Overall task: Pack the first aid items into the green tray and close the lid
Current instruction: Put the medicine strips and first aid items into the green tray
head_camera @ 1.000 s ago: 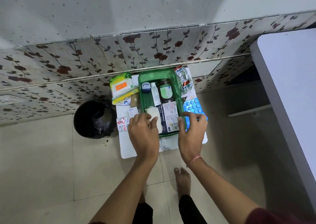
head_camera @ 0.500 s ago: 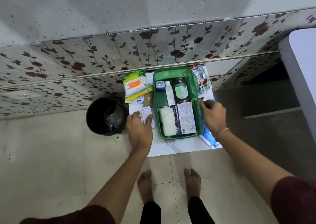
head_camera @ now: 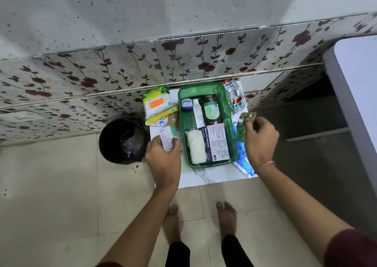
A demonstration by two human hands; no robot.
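The green tray (head_camera: 223, 92) lies on a small white table (head_camera: 212, 177). Inside it are a brown bottle (head_camera: 211, 109), a white tube (head_camera: 198, 111), a small round tin (head_camera: 186, 104), a white gauze roll (head_camera: 195, 146) and a medicated dressings box (head_camera: 216, 142). My left hand (head_camera: 164, 160), left of the tray, grips a small white and green box (head_camera: 166, 139). My right hand (head_camera: 260, 142), right of the tray, pinches a green tablet strip (head_camera: 243, 127) lifted off the table. Blue blister packs (head_camera: 243, 160) lie under that hand.
A cotton bud pack (head_camera: 156, 103) and flat sachets (head_camera: 161, 119) sit left of the tray; foil tablet strips (head_camera: 234, 97) lie at its back right. A black bin (head_camera: 123, 140) stands on the floor to the left. A white surface (head_camera: 357, 83) borders the right. My bare feet (head_camera: 225, 215) are below.
Both hands left the tray front and went outward. The left took hold of the small box beside the tray; the right picked up the green tablet strip.
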